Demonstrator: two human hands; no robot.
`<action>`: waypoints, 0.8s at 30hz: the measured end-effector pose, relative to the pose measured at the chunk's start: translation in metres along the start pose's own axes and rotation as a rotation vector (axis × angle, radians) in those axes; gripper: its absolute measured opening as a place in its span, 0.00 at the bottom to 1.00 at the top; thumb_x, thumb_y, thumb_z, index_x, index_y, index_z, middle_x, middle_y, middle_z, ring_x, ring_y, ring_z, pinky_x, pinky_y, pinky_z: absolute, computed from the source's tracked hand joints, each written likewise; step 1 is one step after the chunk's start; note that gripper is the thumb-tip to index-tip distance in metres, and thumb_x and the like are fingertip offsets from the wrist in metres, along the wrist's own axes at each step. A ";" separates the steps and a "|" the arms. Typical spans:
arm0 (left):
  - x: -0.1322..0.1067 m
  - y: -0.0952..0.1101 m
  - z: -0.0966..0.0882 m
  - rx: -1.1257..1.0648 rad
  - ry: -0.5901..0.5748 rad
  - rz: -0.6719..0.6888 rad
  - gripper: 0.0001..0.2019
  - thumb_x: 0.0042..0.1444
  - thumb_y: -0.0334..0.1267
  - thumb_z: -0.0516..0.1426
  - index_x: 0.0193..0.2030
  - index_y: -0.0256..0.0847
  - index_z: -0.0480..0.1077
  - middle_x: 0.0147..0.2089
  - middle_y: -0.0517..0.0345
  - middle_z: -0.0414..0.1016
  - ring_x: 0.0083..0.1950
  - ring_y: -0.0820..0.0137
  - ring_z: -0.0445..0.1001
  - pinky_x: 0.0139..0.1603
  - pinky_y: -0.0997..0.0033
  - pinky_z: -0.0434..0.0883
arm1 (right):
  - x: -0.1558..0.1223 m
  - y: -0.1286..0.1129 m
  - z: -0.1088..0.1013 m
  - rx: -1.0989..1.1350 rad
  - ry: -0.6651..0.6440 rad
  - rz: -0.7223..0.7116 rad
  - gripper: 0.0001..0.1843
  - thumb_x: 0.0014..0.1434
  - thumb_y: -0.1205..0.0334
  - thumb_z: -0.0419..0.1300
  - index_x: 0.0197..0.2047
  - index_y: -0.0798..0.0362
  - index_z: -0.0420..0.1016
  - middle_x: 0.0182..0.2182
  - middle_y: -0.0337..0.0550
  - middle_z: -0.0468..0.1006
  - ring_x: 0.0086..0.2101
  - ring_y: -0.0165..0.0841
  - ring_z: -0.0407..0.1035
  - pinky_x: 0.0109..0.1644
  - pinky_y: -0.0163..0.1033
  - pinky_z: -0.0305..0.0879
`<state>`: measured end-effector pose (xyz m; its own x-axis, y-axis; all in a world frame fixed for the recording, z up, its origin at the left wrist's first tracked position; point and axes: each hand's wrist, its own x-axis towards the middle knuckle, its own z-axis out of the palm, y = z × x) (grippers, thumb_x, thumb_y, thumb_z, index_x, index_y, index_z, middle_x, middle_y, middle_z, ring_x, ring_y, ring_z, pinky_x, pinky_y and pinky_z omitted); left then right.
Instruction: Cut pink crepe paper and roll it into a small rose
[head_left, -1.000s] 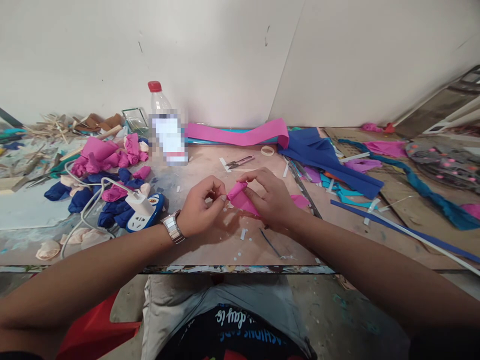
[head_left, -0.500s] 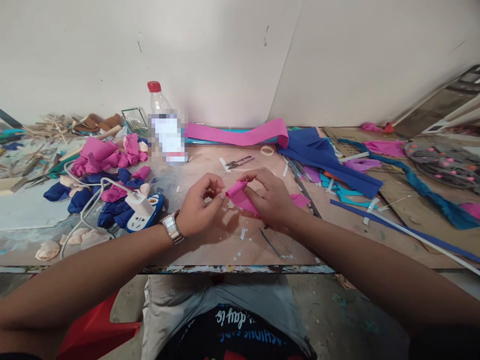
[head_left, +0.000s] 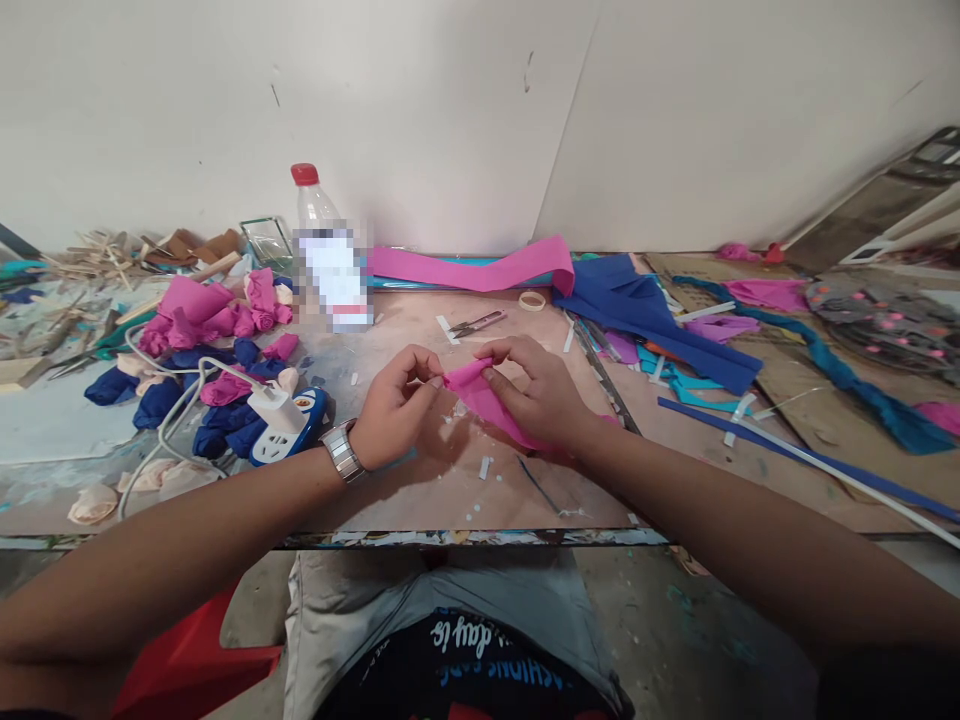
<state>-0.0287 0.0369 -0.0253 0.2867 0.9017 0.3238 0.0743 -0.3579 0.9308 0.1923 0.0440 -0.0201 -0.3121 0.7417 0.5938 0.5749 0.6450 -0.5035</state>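
Both hands meet over the middle of the worktable [head_left: 420, 500]. My left hand [head_left: 394, 405], with a metal watch on its wrist, pinches the near end of a pink strip of crepe paper [head_left: 480, 392]. My right hand [head_left: 541, 390] has its fingers closed on the same pink strip, thumb and forefinger on its top edge. The strip runs down and to the right beneath the right palm, where part of it is hidden.
A plastic bottle [head_left: 324, 250] with a red cap stands behind. Small scissors [head_left: 478, 323] and a tape ring [head_left: 533, 300] lie beyond the hands. Rolled pink and blue paper pieces [head_left: 210, 350] and a power strip with charger [head_left: 289, 415] sit left. Blue sheets [head_left: 652, 320] lie right.
The rolled pink tip has been flattened and drawn out to the left between the two hands. The left fingers have closed on its end. The view shifted slightly.
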 end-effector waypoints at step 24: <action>-0.002 -0.002 0.006 -0.012 -0.213 -0.055 0.13 0.66 0.45 0.58 0.49 0.38 0.73 0.47 0.49 0.80 0.46 0.66 0.78 0.51 0.64 0.74 | 0.000 -0.008 -0.005 0.029 -0.127 -0.165 0.15 0.67 0.60 0.61 0.56 0.49 0.74 0.42 0.45 0.81 0.43 0.40 0.73 0.51 0.48 0.68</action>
<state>-0.0234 0.0345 -0.0288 0.4775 0.8479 0.2303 0.0847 -0.3053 0.9485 0.1917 0.0376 -0.0127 -0.4937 0.6418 0.5868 0.4866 0.7631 -0.4253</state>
